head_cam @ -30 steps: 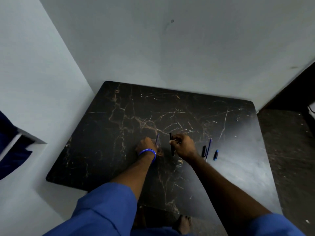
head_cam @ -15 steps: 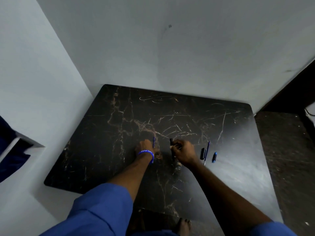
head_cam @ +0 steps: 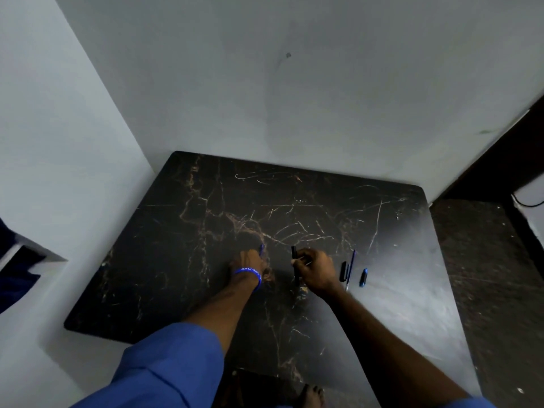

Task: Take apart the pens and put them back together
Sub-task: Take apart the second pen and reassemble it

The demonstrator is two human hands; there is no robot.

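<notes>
My left hand (head_cam: 248, 260), with a blue wristband, is closed on a small blue pen part (head_cam: 261, 249) whose tip sticks out past the fingers. My right hand (head_cam: 316, 269) grips a black pen barrel (head_cam: 294, 262) held roughly upright over the dark marble table (head_cam: 176, 260). The two hands are a short way apart near the table's middle. To the right of my right hand lie a black cap (head_cam: 343, 271), a thin blue refill (head_cam: 351, 267) and a short blue cap (head_cam: 363, 277).
Grey walls close in the table's far and left sides. A dark floor (head_cam: 485, 275) lies right of the table edge. A bare foot (head_cam: 309, 397) shows below the near edge, between my blue sleeves.
My left hand has turned a little, so less of the blue part shows. The right hand keeps its grip on the black barrel. The loose parts have not moved.
</notes>
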